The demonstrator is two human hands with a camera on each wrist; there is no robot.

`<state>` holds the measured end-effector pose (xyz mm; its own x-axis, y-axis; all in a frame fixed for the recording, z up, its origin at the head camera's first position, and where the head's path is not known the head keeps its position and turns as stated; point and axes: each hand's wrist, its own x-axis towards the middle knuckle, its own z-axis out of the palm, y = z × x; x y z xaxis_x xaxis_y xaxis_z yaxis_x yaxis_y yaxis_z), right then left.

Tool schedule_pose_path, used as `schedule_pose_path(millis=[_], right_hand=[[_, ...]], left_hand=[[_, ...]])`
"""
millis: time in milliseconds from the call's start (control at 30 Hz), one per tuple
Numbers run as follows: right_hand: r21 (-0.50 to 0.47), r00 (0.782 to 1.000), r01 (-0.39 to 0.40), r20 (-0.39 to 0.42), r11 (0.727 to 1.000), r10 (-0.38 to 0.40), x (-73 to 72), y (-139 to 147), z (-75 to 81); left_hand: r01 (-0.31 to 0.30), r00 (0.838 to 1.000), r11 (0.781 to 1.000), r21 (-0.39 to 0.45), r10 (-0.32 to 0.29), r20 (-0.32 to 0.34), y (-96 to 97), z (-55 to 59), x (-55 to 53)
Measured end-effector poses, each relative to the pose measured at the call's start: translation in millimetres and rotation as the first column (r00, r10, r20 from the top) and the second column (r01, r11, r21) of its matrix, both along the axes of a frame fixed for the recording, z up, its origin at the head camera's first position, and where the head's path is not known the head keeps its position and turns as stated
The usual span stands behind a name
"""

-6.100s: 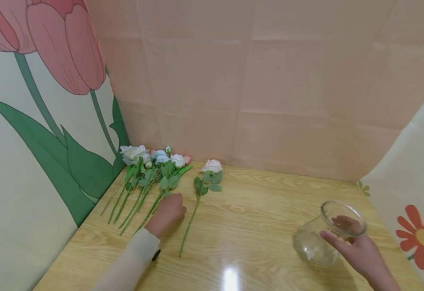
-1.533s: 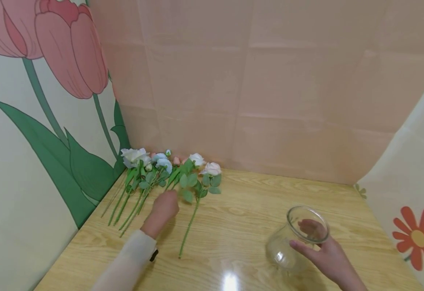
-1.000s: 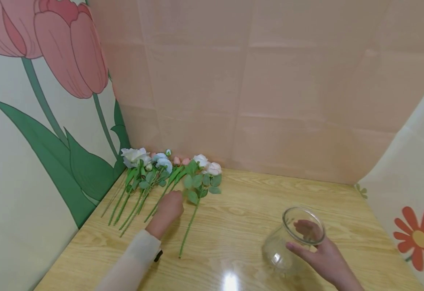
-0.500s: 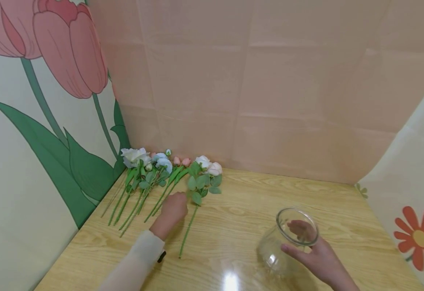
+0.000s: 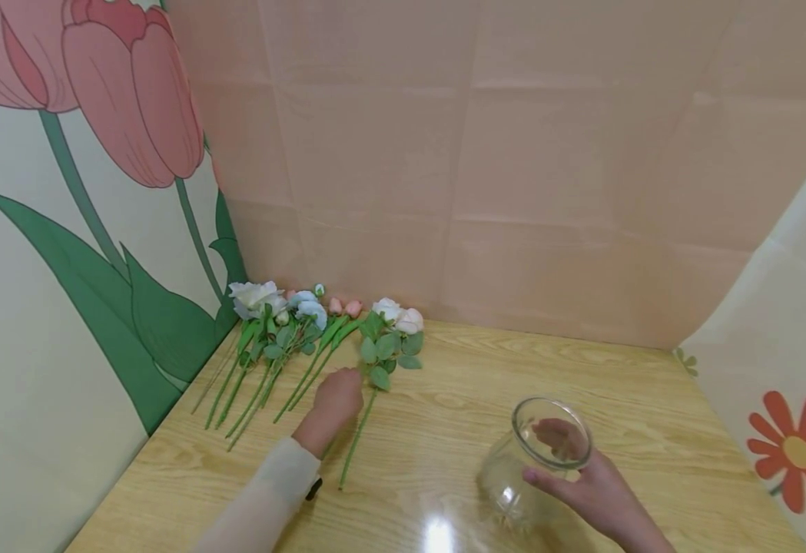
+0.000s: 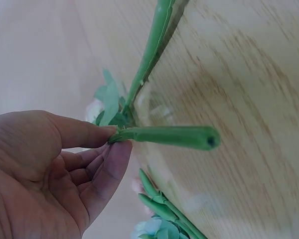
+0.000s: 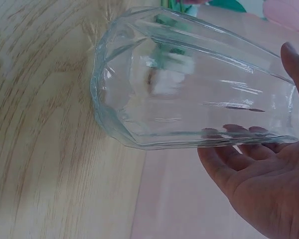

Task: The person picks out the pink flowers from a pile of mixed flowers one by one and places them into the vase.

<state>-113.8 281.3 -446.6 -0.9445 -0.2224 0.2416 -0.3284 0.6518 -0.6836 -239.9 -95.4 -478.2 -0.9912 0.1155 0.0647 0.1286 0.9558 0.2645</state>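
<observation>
Between thumb and finger, my left hand (image 5: 339, 395) pinches the green stem (image 6: 174, 136) of a white rose (image 5: 386, 309); the stem's cut end points at the left wrist camera. That rose's bloom lies right beside a pale pink rose (image 5: 411, 320), and their leaves overlap. The pink rose's stem (image 5: 356, 445) runs along the table just right of my left hand. At the right, my right hand (image 5: 603, 491) holds a clear glass vase (image 7: 189, 89) by its neck, thumb on one side and fingers on the other. Nothing stands in the vase, and its base is close to the tabletop.
Left of my left hand lie two pink tulips (image 5: 344, 308), blue flowers (image 5: 311, 310) and a large white flower (image 5: 253, 298), stems towards me. The wooden table (image 5: 458, 399) meets a pinkish backdrop (image 5: 458, 192) behind, with printed flower panels at both sides.
My left hand has shifted the white rose rightwards from the tulips to the pale pink rose. My right hand has brought the vase leftwards, towards the table's middle.
</observation>
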Motion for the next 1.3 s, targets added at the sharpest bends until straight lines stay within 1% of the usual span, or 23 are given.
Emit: schedule_pose_path(millis=[167,300,333,467,567,767,933,1000,1067,1200,1300], right_hand=[[-0.011,1.000,-0.024,0.006,1.000,0.024,-1.0,-3,0.4],[-0.028,0.999,-0.036,0.033,0.999,0.037,-3.1,-6,-1.0],[-0.036,0.998,-0.041,0.035,0.998,0.043,-4.0,-7,-1.7],[-0.078,0.995,-0.102,-0.004,0.992,0.102,-8.1,-11,-4.8],[-0.124,0.988,-0.153,-0.032,0.980,0.150,-10.9,-15,-7.1],[-0.212,0.979,-0.200,0.000,0.957,0.205,-14.1,-23,-14.3],[-0.267,0.967,-0.240,0.014,0.933,0.253,-14.8,-30,-19.7],[-0.258,0.965,-0.247,0.016,0.934,0.260,-13.5,-33,-20.5],[-0.252,0.962,-0.264,-0.001,0.931,0.273,-12.4,-37,-21.1],[-0.277,0.960,-0.278,-0.036,0.920,0.279,-11.5,-41,-25.2],[-0.295,0.963,-0.261,-0.021,0.919,0.267,-11.9,-42,-29.4]], left_hand=[[0.006,1.000,1.000,-0.012,-0.006,-0.007,3.7,-3.8,-1.1],[0.002,1.000,1.000,-0.010,-0.002,0.003,6.1,-5.4,-2.6],[-0.001,1.000,1.000,-0.008,0.001,0.015,6.5,-5.6,-2.9],[-0.006,0.999,1.000,-0.010,0.007,0.032,8.3,-7.2,-3.6],[-0.005,0.999,1.000,-0.008,0.006,0.033,9.9,-7.2,-3.2],[0.002,0.999,1.000,-0.014,-0.002,0.044,13.3,-6.3,-1.4],[0.019,0.998,1.000,-0.017,-0.018,0.055,12.5,-8.7,-1.5],[0.026,0.998,1.000,-0.017,-0.025,0.055,11.8,-10.1,-1.4],[0.032,0.998,0.999,-0.015,-0.032,0.052,10.9,-10.9,-1.0],[0.038,0.997,0.999,-0.005,-0.038,0.066,9.8,-11.2,-0.4],[0.035,0.995,0.999,0.003,-0.035,0.089,8.9,-10.6,-0.6]])
